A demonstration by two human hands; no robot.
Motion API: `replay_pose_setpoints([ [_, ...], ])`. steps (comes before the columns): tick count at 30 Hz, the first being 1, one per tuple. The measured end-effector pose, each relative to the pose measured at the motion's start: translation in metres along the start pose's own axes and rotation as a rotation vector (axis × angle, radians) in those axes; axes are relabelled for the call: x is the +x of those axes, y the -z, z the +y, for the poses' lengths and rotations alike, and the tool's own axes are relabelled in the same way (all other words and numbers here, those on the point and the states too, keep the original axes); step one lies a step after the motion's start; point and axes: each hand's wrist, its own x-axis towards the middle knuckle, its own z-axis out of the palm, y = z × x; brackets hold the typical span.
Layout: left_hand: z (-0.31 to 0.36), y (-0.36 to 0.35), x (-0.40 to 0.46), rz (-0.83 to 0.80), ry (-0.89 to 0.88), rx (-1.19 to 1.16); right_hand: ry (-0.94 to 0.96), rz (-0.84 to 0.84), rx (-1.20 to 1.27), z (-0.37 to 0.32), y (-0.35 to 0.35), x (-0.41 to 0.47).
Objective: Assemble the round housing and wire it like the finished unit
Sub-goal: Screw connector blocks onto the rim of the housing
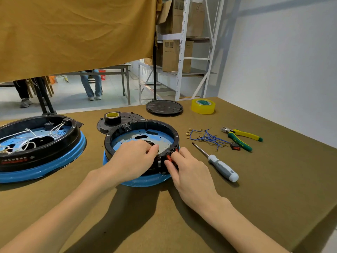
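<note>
Red switches (171, 155) go into the housing (144, 141) rim: right hand (187, 168) presses one with near-straight fingers, left hand (135, 157), fingers curled, braces just inside the wall. Blue wires (207, 138) lie loose beyond the right fingertips; wiring like the finished unit (36, 143) remains.

Both hands on round housing (144, 137), right hand (186, 167) pressing red switch (169, 157), left hand (135, 157) inside rim
</note>
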Motion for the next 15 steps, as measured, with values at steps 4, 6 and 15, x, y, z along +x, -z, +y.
replay_pose_setpoints([
  [4, -0.005, 0.006, 0.000, -0.093, -0.033, -0.029, -0.030, 0.027, 0.034, 0.001, -0.002, -0.001],
  [6, -0.007, 0.007, -0.001, -0.145, -0.055, -0.043, -0.039, 0.041, 0.067, 0.001, -0.001, -0.001],
  [15, -0.001, 0.011, -0.009, -0.187, -0.161, -0.153, 0.023, 0.044, 0.087, 0.001, 0.010, -0.004],
])
